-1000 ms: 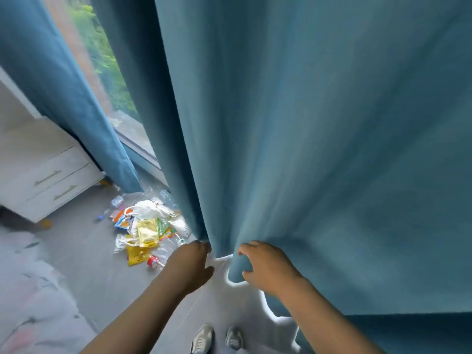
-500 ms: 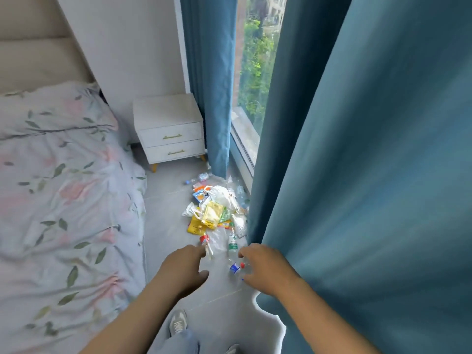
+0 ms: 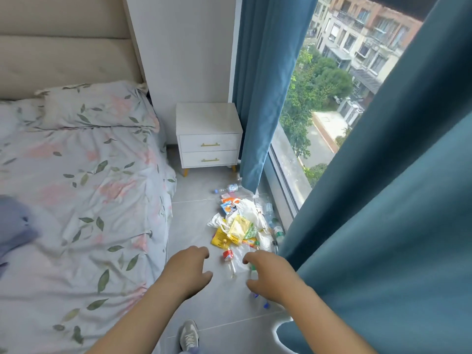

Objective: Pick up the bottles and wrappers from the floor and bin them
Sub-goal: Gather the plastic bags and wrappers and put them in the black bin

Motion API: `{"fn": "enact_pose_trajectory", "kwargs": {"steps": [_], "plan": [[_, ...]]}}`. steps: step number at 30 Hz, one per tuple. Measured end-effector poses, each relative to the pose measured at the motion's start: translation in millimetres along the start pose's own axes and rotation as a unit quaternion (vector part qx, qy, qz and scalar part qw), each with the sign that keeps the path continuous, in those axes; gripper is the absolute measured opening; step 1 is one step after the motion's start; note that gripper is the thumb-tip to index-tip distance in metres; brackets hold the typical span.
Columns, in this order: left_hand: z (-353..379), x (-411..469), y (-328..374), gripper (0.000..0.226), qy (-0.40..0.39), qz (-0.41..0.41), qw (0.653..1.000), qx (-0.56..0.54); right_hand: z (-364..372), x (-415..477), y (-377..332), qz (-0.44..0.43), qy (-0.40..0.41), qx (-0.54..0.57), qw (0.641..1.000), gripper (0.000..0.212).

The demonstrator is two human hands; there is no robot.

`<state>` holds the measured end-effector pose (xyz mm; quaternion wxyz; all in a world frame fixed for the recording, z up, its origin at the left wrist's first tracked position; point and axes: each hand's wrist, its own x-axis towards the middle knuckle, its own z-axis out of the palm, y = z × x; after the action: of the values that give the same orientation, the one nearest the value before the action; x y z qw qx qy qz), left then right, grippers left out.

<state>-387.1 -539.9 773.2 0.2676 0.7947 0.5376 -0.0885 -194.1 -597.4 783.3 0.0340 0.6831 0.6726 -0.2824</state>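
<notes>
My left arm (image 3: 143, 315) and my right arm (image 3: 324, 320) are bare and reach out in front of me. My left hand (image 3: 187, 270) has its back up, with its fingers bent down loosely. It holds nothing. My right hand (image 3: 270, 275) looks the same, back up, fingers loosely curled, and it holds nothing. The thumbs point toward each other, and the hands are apart.

A bed with floral bedding (image 3: 84, 200) filled the left. A white two-drawer nightstand (image 3: 209, 139) stood against the wall, between bed and blue curtain (image 3: 263, 85). Another curtain (image 3: 398, 213) covered the right.
</notes>
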Motion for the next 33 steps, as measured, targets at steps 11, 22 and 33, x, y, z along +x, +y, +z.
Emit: {"fn": "enact_pose_trajectory", "kwargs": {"steps": [11,22,33], "plan": [[-39,58,-49,0.042,0.000,0.012,1.000,-0.019,-12,69,-21,0.051,-0.010,0.012,0.999,0.047],[-57,131,-30,0.041,-0.003,-0.016,0.999,-0.035,-45,142,31,0.046,-0.007,-0.007,0.999,0.045],[-36,264,2,0.036,0.011,-0.058,0.997,-0.046,-58,260,127,0.061,-0.004,0.018,0.998,0.046]]}}
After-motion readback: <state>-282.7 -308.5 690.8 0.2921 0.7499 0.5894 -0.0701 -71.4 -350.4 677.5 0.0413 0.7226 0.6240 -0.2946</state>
